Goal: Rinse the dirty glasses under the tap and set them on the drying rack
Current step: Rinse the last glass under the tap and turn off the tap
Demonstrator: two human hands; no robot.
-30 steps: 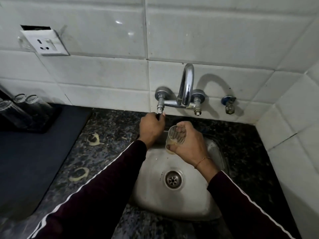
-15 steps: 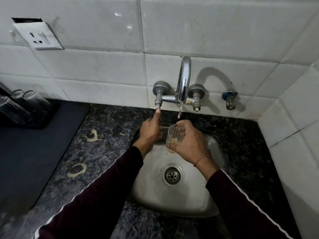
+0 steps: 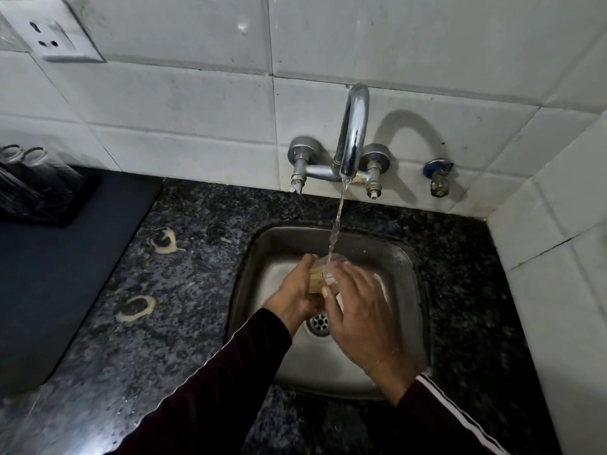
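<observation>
Water (image 3: 335,231) is running from the tap (image 3: 352,133) in a thin stream, falling straight into the glass (image 3: 323,277) held over the sink (image 3: 399,257). The left hand (image 3: 295,295) is gripping the glass from the left side, its fingers wrapped round the wall. The right hand (image 3: 356,307) is lying against the glass from the right with its fingers nearly straight and spread — its grip is wide, touching rather than clasping. The glass is standing roughly upright, just above the drain (image 3: 320,323), and a yellowish residue is showing through its lower part.

On the dark speckled desk (image 3: 197,274) to the left of the sink, two pale ring-shaped stains (image 3: 135,308) are lying well apart from each other. Farther left a dark mat (image 3: 56,274) is covering the desk, and at its far end the rack (image 3: 49,205) is holding several clear glasses (image 3: 33,169) — how many is hard to tell in the dim corner. A socket (image 3: 49,34) is sitting on the white tiled wall (image 3: 427,44) at upper left, and a small valve (image 3: 439,178) is sticking out of the wall right of the tap.
</observation>
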